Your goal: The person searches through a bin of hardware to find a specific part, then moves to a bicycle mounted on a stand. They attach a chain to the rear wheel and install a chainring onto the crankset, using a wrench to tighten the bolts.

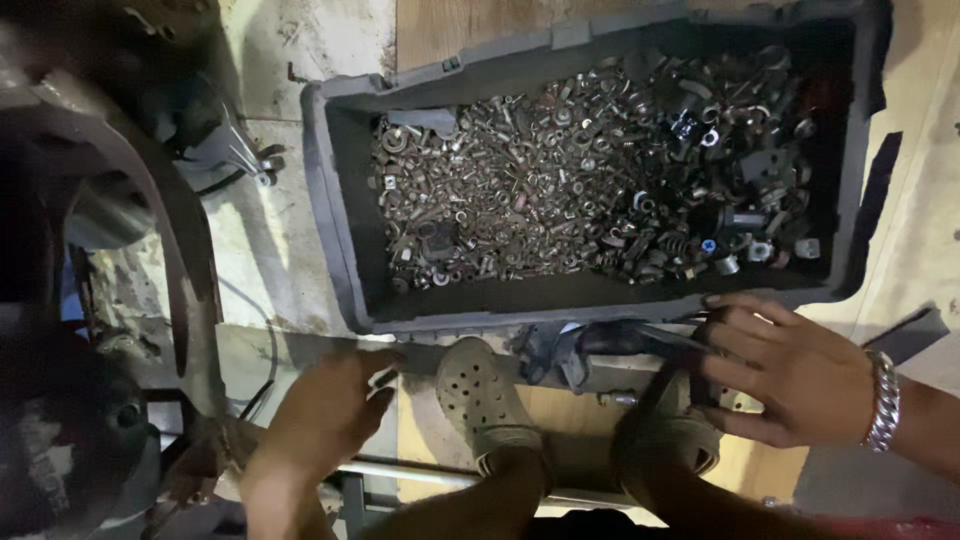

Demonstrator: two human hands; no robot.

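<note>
Lying long axis left-right, grey tray; right hand grip clamped on dark part; left hand grip unclear

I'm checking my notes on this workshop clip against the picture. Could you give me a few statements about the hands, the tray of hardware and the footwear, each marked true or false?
1. The dark grey plastic tray holds a heap of metal nuts, bolts and washers. True.
2. The right hand is deep inside the tray. False: it rests outside, at the tray's near rim, on dark parts.
3. A silver chain bracelet is on the right wrist. True.
4. The left hand grips a hammer. False: it pinches only a small pale object.
5. The feet wear perforated clog-style shoes. True.
</note>
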